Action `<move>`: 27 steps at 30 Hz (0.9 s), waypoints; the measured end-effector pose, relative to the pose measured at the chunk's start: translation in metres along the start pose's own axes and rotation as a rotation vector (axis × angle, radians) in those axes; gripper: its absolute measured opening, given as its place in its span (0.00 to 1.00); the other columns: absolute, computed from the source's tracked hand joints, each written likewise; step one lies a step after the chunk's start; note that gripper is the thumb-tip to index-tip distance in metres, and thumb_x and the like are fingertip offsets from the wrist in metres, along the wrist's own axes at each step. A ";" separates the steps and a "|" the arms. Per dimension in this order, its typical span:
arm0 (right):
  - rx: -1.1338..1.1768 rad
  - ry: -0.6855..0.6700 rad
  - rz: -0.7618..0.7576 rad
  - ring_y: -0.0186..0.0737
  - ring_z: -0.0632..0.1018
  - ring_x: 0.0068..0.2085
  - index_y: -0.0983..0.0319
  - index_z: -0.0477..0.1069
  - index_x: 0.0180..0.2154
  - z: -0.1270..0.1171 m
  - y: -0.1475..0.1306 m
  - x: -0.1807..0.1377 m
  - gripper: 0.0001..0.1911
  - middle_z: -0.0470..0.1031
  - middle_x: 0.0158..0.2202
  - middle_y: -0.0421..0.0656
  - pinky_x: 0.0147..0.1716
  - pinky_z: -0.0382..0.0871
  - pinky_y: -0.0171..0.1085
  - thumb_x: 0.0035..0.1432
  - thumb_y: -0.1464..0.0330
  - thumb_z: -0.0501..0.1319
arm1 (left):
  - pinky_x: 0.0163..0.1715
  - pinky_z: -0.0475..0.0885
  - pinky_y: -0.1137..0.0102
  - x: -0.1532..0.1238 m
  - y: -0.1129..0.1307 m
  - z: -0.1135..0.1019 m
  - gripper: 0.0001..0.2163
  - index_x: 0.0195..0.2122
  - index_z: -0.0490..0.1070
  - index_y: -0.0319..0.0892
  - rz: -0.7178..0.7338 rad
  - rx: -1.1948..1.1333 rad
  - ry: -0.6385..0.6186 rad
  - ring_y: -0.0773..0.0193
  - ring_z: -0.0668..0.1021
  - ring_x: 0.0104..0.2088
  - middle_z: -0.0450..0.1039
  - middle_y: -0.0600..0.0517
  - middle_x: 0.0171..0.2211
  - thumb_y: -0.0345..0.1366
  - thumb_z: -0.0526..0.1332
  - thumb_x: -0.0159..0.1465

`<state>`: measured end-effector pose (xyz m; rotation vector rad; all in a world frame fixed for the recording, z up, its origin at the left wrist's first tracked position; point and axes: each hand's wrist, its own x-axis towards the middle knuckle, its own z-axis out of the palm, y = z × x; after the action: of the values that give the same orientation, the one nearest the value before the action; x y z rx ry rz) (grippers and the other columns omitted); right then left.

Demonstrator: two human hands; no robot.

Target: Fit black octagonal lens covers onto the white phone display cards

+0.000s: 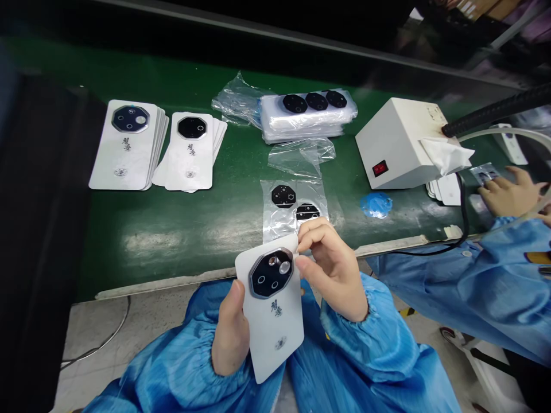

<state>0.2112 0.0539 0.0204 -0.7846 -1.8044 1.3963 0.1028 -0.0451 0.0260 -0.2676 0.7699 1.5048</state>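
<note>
A white phone back cover (275,327) with a black octagonal camera plate (271,273) is tilted above the table's front edge. My left hand (232,330) grips its left side, the thumb at the edge and the other fingers hidden behind. At the cover's upper right edge, my right hand (331,267) has its thumb and forefinger close together by the camera plate; whether something small is between them I cannot make out. Just beyond the hands lies a clear plastic sheet (269,221) with two black octagonal pieces (283,197) on it.
Two stacks of white covers (123,152) stand at the left. Plastic-wrapped sheets (301,117) with black octagons lie at the back. A white box (400,143) with a red switch and black hose is right of a blue film pile (376,204). A co-worker's hand (510,192) is at far right.
</note>
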 end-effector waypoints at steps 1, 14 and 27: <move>-0.018 -0.006 -0.013 0.35 0.66 0.37 0.60 0.64 0.32 0.000 0.000 0.001 0.05 0.62 0.35 0.40 0.35 0.63 0.37 0.55 0.73 0.60 | 0.38 0.76 0.68 0.001 -0.001 0.000 0.16 0.37 0.80 0.46 0.012 0.012 0.018 0.56 0.81 0.36 0.81 0.56 0.38 0.48 0.69 0.49; 0.087 -0.022 0.067 0.32 0.67 0.31 0.60 0.64 0.31 -0.001 -0.002 0.003 0.04 0.61 0.33 0.40 0.19 0.64 0.30 0.59 0.70 0.58 | 0.38 0.76 0.63 0.007 0.011 -0.013 0.23 0.44 0.78 0.41 -0.226 0.036 -0.240 0.50 0.81 0.38 0.81 0.48 0.37 0.53 0.61 0.56; -0.157 0.047 -0.100 0.33 0.66 0.31 0.60 0.61 0.30 0.003 -0.001 0.006 0.08 0.62 0.29 0.37 0.29 0.64 0.35 0.53 0.74 0.61 | 0.40 0.75 0.58 0.011 0.014 -0.016 0.22 0.43 0.78 0.42 -0.276 0.026 -0.257 0.48 0.81 0.34 0.81 0.49 0.36 0.52 0.60 0.56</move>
<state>0.2058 0.0569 0.0218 -0.7886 -1.9071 1.1742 0.0839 -0.0451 0.0115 -0.1499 0.5239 1.2380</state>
